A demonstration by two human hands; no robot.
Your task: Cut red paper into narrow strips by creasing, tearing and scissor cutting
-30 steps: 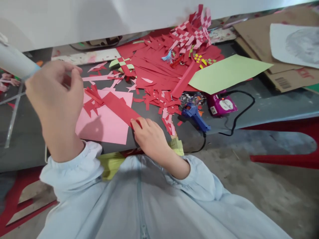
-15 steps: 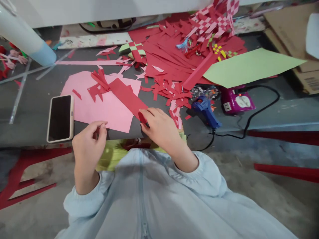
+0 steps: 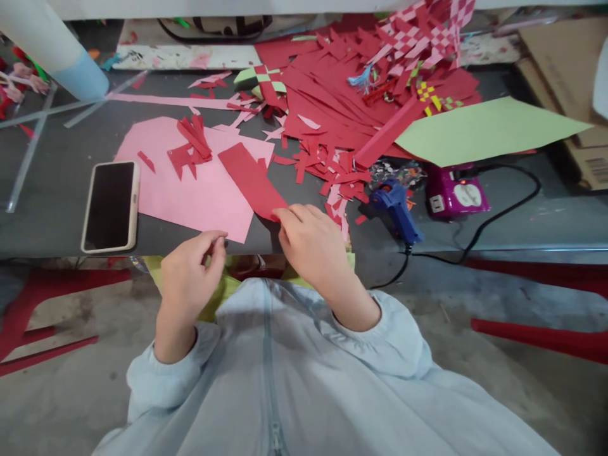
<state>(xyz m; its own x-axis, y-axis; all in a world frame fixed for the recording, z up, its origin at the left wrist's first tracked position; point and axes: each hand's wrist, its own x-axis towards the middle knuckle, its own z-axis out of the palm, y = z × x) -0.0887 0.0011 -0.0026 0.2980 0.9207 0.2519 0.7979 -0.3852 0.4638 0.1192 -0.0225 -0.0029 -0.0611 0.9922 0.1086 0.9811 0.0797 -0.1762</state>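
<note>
My right hand (image 3: 316, 247) pinches the near end of a red paper strip (image 3: 251, 183) between thumb and fingertips. That strip slants away to the left, its far end over a pink paper sheet (image 3: 204, 202). At the table's front edge my left hand (image 3: 194, 272) is closed, thumb against index finger; a tiny dark speck shows at the fingertips, too small to name. On the pink sheet lie a bundle of folded red paper strips (image 3: 196, 138), a notched red paper piece (image 3: 182, 158) and a small red scrap (image 3: 147, 162).
A phone (image 3: 111, 208) lies left of the pink sheet. To the right are a blue glue gun (image 3: 398, 212), its black cord and a purple power socket box (image 3: 456, 195). Red paper strips (image 3: 323, 107) and scraps pile up behind, beside a green paper sheet (image 3: 494, 130) and cardboard (image 3: 570, 69).
My left hand has moved right, closer to my right hand. The red strip's near end has shifted slightly up and right in my right hand's pinch, and its far end has moved away from the bundle.
</note>
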